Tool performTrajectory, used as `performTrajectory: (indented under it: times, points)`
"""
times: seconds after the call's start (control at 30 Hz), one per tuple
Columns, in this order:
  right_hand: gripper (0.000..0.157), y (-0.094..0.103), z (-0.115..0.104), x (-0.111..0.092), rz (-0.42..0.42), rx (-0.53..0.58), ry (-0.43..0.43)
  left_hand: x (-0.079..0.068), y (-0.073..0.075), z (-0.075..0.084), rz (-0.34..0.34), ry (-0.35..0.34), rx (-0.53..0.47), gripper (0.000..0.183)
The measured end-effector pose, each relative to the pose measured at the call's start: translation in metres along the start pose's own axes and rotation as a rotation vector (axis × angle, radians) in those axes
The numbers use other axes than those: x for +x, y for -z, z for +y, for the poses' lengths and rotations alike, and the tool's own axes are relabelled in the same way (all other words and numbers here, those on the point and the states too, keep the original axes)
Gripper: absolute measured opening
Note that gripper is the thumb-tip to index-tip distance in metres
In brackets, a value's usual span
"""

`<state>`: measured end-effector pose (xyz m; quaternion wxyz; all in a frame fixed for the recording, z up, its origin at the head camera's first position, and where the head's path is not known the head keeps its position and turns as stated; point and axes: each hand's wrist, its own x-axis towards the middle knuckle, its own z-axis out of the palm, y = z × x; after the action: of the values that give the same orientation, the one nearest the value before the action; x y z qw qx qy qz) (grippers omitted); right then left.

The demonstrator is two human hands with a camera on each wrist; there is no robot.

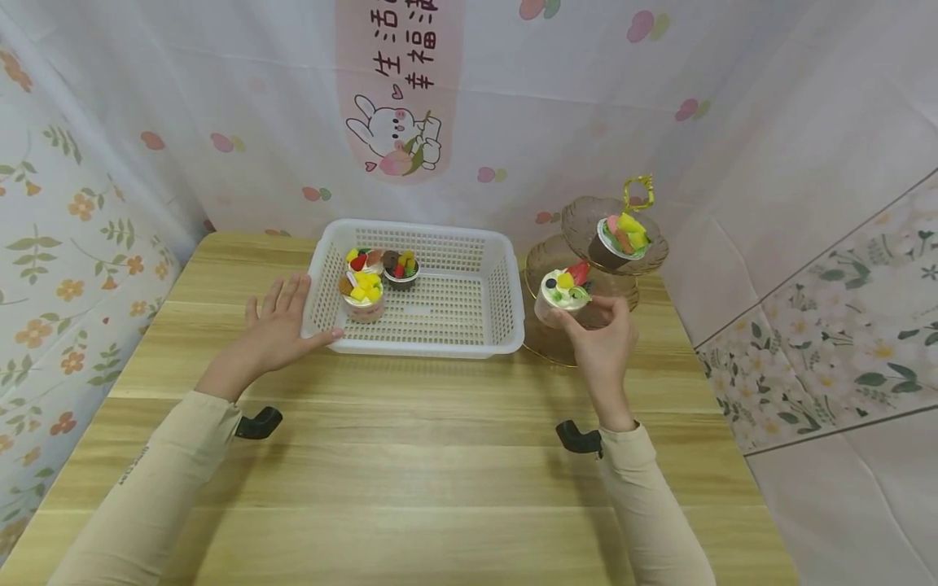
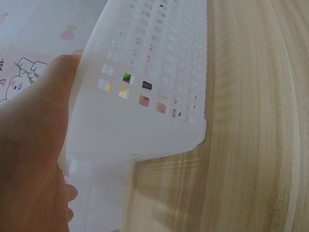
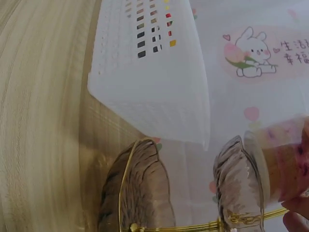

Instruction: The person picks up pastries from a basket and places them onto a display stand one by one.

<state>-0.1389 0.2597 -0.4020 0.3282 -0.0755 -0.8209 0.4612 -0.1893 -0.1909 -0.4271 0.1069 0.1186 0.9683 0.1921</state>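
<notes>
Nearest, two beige sleeves [image 1: 146, 496] are reaching in over the wooden bench [image 1: 410, 464], a black fitting [image 1: 258, 423] showing by each wrist. The left hand [image 1: 274, 335] is resting at the left end of a white basket [image 1: 418, 350], its fingers spread and its thumb lying over the near corner of the rim. The right hand [image 1: 607, 338] is pinching a cream-topped cup [image 1: 550, 313] between thumb and fingers, just right of the basket; the right wrist view is showing its pink base close above the middle tier [image 3: 239, 176] of a stand, though whether the full weight is resting there one cannot tell. Inside the basket, a yellow-topped cup [image 1: 364, 308], a dark cup [image 1: 401, 281] and a red-topped cup [image 1: 359, 262] are standing together toward the left end. The step in hand seems to be handling the pinched cup at the tier; the next move is probably calling for an upright cup and a gentle grip that is sparing its topping. Farther up, the clear tiered stand [image 1: 655, 244] is carrying another dark cup [image 1: 605, 251] on its top plate, and behind everything a printed curtain [image 1: 256, 179] is hanging.
</notes>
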Motion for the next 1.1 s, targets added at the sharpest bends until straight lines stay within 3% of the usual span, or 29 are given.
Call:
performTrajectory:
  times: [0.53, 1.1]
  points:
    - [0.055, -0.006, 0.002, 0.003, 0.091, 0.021, -0.115, 0.000, 0.000, 0.000, 0.009, -0.007, -0.010, 0.114]
    - [0.054, -0.024, 0.012, 0.012, 0.214, -0.085, -0.111, -0.001, 0.000, 0.000, -0.018, 0.005, -0.012, 0.115]
